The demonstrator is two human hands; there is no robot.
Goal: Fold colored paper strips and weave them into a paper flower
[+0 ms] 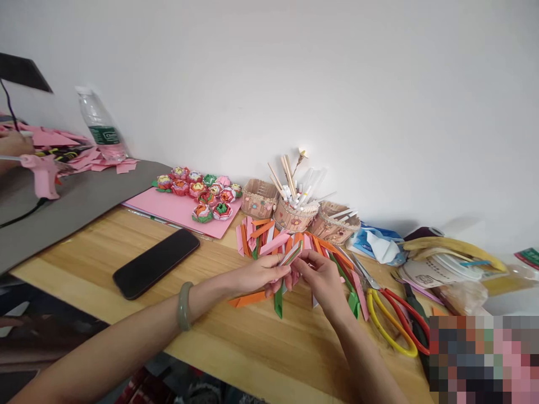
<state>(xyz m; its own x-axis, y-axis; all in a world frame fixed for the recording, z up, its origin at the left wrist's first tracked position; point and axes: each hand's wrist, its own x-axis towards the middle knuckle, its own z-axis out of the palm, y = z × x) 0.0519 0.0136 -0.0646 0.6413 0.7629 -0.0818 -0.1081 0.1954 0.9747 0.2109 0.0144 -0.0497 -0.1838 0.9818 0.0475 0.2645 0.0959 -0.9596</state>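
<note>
My left hand [263, 272] is closed round a small stack of folded paper strips [291, 253], with white and green edges showing. On the right, my right hand [318, 272] pinches the same stack near its upper end; its fingertips are partly hidden. Under and around both hands lie many folded strips [273, 244] in pink, orange and green. One green strip [278, 303] and an orange strip [248, 299] rest on the wood just below my left hand. A jade-coloured bangle [184, 306] circles my left wrist.
A black phone [155, 264] lies left; behind it, paper flowers [197, 189] sit on pink sheets [147, 205]. Decorated baskets [295, 216] stand by the wall. Scissors [391, 320] with red and yellow handles lie right. Another person's hand [14, 145] is near a pink glue gun [44, 175].
</note>
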